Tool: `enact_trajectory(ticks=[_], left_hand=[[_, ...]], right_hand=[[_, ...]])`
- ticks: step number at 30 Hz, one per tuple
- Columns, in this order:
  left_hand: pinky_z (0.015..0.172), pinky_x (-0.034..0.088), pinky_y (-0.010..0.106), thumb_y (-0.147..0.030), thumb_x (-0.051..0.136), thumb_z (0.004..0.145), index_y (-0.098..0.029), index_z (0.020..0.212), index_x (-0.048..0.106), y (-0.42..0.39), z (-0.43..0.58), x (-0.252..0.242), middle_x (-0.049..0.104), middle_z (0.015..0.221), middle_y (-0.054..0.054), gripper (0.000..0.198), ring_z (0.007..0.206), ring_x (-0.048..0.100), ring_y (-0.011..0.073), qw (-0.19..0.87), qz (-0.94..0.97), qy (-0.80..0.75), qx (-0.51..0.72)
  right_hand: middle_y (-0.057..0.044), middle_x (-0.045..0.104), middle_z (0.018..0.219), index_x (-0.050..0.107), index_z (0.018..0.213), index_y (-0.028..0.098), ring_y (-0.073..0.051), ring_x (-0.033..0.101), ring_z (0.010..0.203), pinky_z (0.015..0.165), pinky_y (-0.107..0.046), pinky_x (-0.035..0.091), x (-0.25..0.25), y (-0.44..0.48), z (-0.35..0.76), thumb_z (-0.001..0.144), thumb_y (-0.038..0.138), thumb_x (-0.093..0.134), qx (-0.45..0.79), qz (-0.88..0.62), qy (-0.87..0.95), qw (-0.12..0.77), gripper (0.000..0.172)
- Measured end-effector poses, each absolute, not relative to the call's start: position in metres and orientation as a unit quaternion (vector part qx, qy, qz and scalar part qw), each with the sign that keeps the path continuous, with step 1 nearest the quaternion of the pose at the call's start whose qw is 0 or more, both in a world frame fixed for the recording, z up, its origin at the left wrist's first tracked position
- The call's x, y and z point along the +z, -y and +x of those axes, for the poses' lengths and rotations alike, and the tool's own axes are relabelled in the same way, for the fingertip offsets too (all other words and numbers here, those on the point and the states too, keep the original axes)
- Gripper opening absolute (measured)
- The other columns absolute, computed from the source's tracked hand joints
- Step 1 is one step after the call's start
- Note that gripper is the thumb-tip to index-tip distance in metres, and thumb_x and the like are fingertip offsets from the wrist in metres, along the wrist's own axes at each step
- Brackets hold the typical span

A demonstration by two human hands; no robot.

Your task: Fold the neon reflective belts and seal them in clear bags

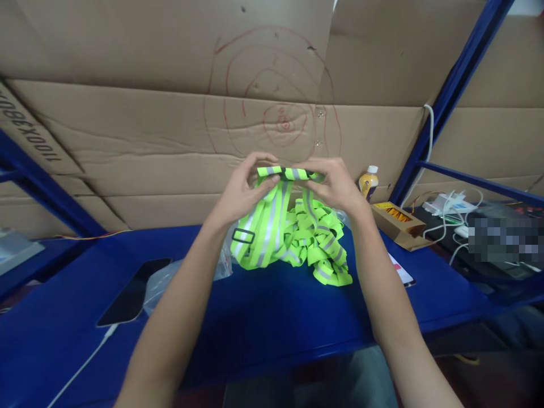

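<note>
Neon yellow-green reflective straps (pixel 267 226) with silver stripes hang in loops from my hands above the table. My left hand (pixel 249 187) pinches the upper left end of the folded strap, thumb in front. On the other side my right hand (pixel 334 181) grips the strap's right end, its fingertips partly hidden behind the band. A small dark piece shows on the strap between the hands. One hanging loop carries a black rectangular buckle (pixel 243 236). Below and to the right, a loose pile of the same strap (pixel 325 243) rests on the blue table (pixel 263 317).
A phone (pixel 131 292) with a white cable and clear plastic bags (pixel 159 286) lie on the left. To the right are a bottle (pixel 368 182), an open cardboard box (pixel 399 224), another phone (pixel 402 271) and tangled white cables (pixel 450 207). Cardboard (pixel 170 130) walls the back.
</note>
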State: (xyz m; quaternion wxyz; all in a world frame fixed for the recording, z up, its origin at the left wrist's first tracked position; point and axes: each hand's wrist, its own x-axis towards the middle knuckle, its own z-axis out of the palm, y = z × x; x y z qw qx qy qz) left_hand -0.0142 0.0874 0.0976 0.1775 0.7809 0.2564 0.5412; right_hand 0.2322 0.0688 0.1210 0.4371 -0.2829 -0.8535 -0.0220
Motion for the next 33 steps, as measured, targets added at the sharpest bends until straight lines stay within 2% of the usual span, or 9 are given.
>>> enact_trajectory(ticks=[4, 6, 8, 11, 14, 17, 20, 24, 33], left_hand=[[0.080, 0.061, 0.045, -0.098, 0.058, 0.084, -0.017, 0.106, 0.075, -0.088, -0.012, 0.093, 0.077, 0.101, 0.015, 0.086, 0.100, 0.075, 0.0361, 0.344, 0.760, -0.276, 0.477], [0.076, 0.063, 0.049, -0.101, 0.053, 0.084, -0.017, 0.100, 0.075, -0.085, -0.011, 0.094, 0.077, 0.094, 0.016, 0.088, 0.095, 0.077, 0.0386, 0.412, 0.723, -0.266, 0.486], [0.076, 0.065, 0.049, -0.088, 0.072, 0.082, -0.017, 0.097, 0.073, -0.082, -0.010, 0.097, 0.077, 0.091, 0.014, 0.072, 0.090, 0.078, 0.0369, 0.438, 0.685, -0.276, 0.512], [0.073, 0.064, 0.044, -0.052, 0.098, 0.066, -0.016, 0.102, 0.075, -0.080, -0.014, 0.102, 0.078, 0.092, 0.011, 0.056, 0.078, 0.077, 0.0300, 0.457, 0.658, -0.304, 0.516], [0.075, 0.063, 0.039, -0.043, 0.099, 0.066, -0.018, 0.107, 0.077, -0.081, -0.021, 0.103, 0.080, 0.100, 0.009, 0.054, 0.082, 0.076, 0.0275, 0.404, 0.697, -0.292, 0.516], [0.093, 0.060, 0.041, -0.045, 0.094, 0.077, -0.020, 0.111, 0.079, -0.081, -0.024, 0.104, 0.080, 0.114, 0.009, 0.044, 0.104, 0.075, 0.0305, 0.292, 0.779, -0.256, 0.492], [0.107, 0.054, 0.043, -0.047, 0.088, 0.086, -0.021, 0.114, 0.080, -0.080, -0.020, 0.104, 0.080, 0.121, 0.010, 0.039, 0.117, 0.072, 0.0324, 0.209, 0.823, -0.235, 0.473], [0.107, 0.054, 0.041, -0.056, 0.082, 0.092, -0.022, 0.118, 0.078, -0.078, -0.012, 0.104, 0.078, 0.125, 0.010, 0.043, 0.119, 0.071, 0.0315, 0.184, 0.837, -0.236, 0.459], [0.100, 0.052, 0.034, -0.055, 0.065, 0.104, -0.021, 0.125, 0.066, -0.078, -0.010, 0.098, 0.070, 0.127, 0.009, 0.041, 0.117, 0.064, 0.0268, 0.213, 0.860, -0.210, 0.414]], right_hand=[[-0.006, 0.080, 0.119, 0.084, 0.113, 0.029, -0.029, 0.072, 0.113, 0.103, -0.045, 0.054, 0.119, -0.074, 0.228, 0.097, 0.022, 0.060, -0.095, -0.270, 0.827, 0.484, 0.029], [-0.006, 0.077, 0.127, 0.083, 0.115, 0.032, -0.029, 0.069, 0.121, 0.109, -0.047, 0.053, 0.117, -0.078, 0.225, 0.098, 0.021, 0.056, -0.126, -0.274, 0.816, 0.493, 0.034], [-0.006, 0.075, 0.134, 0.083, 0.118, 0.031, -0.029, 0.068, 0.126, 0.111, -0.048, 0.052, 0.114, -0.081, 0.222, 0.097, 0.023, 0.057, -0.125, -0.268, 0.823, 0.485, 0.034], [-0.008, 0.072, 0.142, 0.080, 0.125, 0.028, -0.031, 0.068, 0.131, 0.115, -0.049, 0.052, 0.115, -0.075, 0.220, 0.094, 0.037, 0.070, -0.080, -0.250, 0.852, 0.453, 0.033], [-0.009, 0.073, 0.143, 0.075, 0.135, 0.027, -0.031, 0.068, 0.132, 0.117, -0.049, 0.051, 0.121, -0.065, 0.226, 0.093, 0.050, 0.077, -0.024, -0.241, 0.857, 0.454, 0.048], [-0.010, 0.072, 0.146, 0.070, 0.142, 0.026, -0.031, 0.068, 0.135, 0.118, -0.049, 0.050, 0.126, -0.060, 0.239, 0.094, 0.055, 0.078, 0.003, -0.258, 0.850, 0.459, 0.057], [-0.009, 0.080, 0.128, 0.075, 0.124, 0.023, -0.032, 0.074, 0.117, 0.104, -0.048, 0.057, 0.127, -0.062, 0.248, 0.087, 0.062, 0.083, 0.046, -0.291, 0.869, 0.398, 0.054], [-0.003, 0.078, 0.082, 0.071, 0.088, 0.022, -0.023, 0.074, 0.072, 0.065, -0.036, 0.059, 0.126, -0.061, 0.245, 0.083, 0.069, 0.085, 0.178, -0.314, 0.853, 0.376, 0.049], [0.003, 0.063, 0.071, 0.054, 0.080, 0.023, -0.017, 0.069, 0.053, 0.043, -0.027, 0.045, 0.128, -0.051, 0.227, 0.083, 0.070, 0.085, 0.147, -0.360, 0.841, 0.377, 0.056]])
